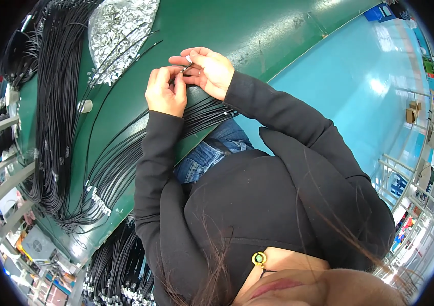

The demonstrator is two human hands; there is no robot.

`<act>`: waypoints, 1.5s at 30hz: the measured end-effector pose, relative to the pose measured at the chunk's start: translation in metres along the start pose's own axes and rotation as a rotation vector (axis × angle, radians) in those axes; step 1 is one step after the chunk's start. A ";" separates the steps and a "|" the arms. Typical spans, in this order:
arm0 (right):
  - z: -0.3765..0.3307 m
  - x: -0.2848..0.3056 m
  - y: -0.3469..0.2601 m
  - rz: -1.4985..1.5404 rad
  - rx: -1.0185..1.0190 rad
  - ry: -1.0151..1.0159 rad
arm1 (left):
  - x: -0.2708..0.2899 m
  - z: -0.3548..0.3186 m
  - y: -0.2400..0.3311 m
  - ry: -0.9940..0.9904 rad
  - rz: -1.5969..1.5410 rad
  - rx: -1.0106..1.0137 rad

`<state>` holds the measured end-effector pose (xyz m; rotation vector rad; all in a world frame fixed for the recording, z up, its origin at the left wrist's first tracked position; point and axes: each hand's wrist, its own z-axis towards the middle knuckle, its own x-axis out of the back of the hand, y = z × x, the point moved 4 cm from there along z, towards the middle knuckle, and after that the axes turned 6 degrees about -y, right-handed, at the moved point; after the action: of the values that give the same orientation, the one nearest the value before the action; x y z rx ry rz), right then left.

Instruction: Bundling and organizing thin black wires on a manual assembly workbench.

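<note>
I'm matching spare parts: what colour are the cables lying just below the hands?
The cables are black; they show in the head view.

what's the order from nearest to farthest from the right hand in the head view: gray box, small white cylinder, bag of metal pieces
From the right hand:
1. Bag of metal pieces: ahead and left, on the green table.
2. Small white cylinder: farther left, also on the table.
3. Gray box: low left, beyond the table edge.
</note>
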<state>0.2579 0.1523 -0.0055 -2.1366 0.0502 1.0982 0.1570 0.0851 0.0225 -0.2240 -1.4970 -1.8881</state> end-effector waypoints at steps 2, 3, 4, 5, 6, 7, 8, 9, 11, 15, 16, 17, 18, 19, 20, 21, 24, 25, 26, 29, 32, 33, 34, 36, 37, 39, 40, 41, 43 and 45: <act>-0.002 0.002 -0.002 -0.033 0.025 0.018 | -0.001 0.000 -0.001 -0.008 0.037 0.003; -0.002 0.003 -0.003 -0.033 0.034 0.005 | -0.001 0.000 0.000 0.007 0.041 -0.016; -0.003 0.004 -0.004 -0.108 0.034 0.010 | -0.001 0.000 -0.001 0.013 0.036 -0.012; -0.003 0.006 -0.006 -0.183 0.033 0.015 | -0.001 0.000 -0.002 0.018 0.031 -0.007; -0.003 0.008 -0.007 -0.257 0.033 0.032 | -0.002 -0.001 -0.003 0.013 0.018 0.011; -0.003 0.009 -0.007 -0.257 0.031 0.019 | -0.001 -0.001 -0.002 0.024 0.027 -0.003; -0.004 0.010 -0.008 -0.303 0.039 0.017 | -0.001 -0.001 -0.003 0.021 0.044 -0.004; -0.004 0.011 -0.009 -0.349 0.046 0.014 | -0.001 -0.001 -0.003 0.019 0.061 -0.006; -0.005 0.013 -0.010 -0.396 0.053 0.012 | -0.001 -0.001 -0.003 0.017 0.078 -0.007; -0.005 0.016 -0.007 -0.417 -0.010 -0.006 | 0.001 0.000 0.002 0.025 0.105 -0.046; -0.005 0.016 -0.007 -0.490 -0.030 -0.024 | 0.001 0.000 0.003 0.010 0.100 -0.036; -0.004 0.016 -0.007 -0.561 -0.051 -0.041 | 0.000 0.000 0.005 -0.007 0.097 -0.026; -0.003 0.016 -0.007 -0.633 -0.071 -0.060 | -0.001 0.000 0.006 -0.031 0.091 0.008; -0.003 0.016 -0.008 -0.632 -0.070 -0.059 | -0.001 0.000 0.009 -0.024 0.094 -0.017; -0.002 0.015 -0.011 -0.697 -0.060 -0.091 | -0.001 0.000 0.011 -0.007 0.077 -0.028; -0.002 0.015 -0.013 -0.762 -0.050 -0.122 | -0.001 0.001 0.013 0.010 0.061 -0.040; -0.002 0.018 -0.019 -0.744 -0.035 -0.154 | -0.002 0.002 0.013 0.004 0.035 -0.063; -0.003 0.019 -0.020 -0.664 -0.030 -0.156 | -0.003 0.003 0.013 -0.016 0.026 -0.074; -0.003 0.022 -0.021 -0.589 -0.037 -0.130 | -0.004 0.004 0.012 -0.036 0.018 -0.084; -0.004 0.025 -0.021 -0.754 0.036 -0.111 | -0.007 0.005 0.007 -0.058 0.049 -0.112; -0.002 0.027 -0.023 -0.922 0.107 -0.039 | 0.002 0.002 -0.004 -0.063 0.114 -0.084; -0.002 0.029 -0.024 -0.921 0.107 -0.007 | 0.009 -0.001 -0.010 -0.066 0.128 -0.064; -0.002 0.032 -0.027 -0.932 0.121 0.020 | 0.019 -0.004 -0.018 -0.074 0.140 -0.042; -0.004 0.036 -0.031 -0.997 0.161 0.034 | 0.055 -0.016 -0.037 -0.054 0.266 -0.005; -0.005 0.037 -0.034 -1.035 0.211 0.023 | 0.074 -0.024 -0.048 -0.065 0.342 0.004; -0.008 0.040 -0.036 -1.066 0.262 -0.007 | 0.118 -0.045 -0.072 -0.081 0.484 0.022; -0.010 0.041 -0.038 -1.174 0.313 -0.029 | 0.146 -0.057 -0.083 -0.095 0.544 0.034; -0.012 0.043 -0.039 -1.293 0.339 -0.002 | 0.172 -0.071 -0.094 -0.080 0.640 0.067; -0.016 0.045 -0.039 -1.313 0.358 -0.054 | 0.221 -0.101 -0.111 -0.057 0.764 0.141; -0.019 0.047 -0.041 -1.387 0.369 -0.058 | 0.259 -0.129 -0.123 -0.024 0.830 0.225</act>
<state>0.3150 0.1842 -0.0083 -1.2657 -1.0081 0.2473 -0.0728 -0.1295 0.0239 -0.6480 -1.3236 -1.0523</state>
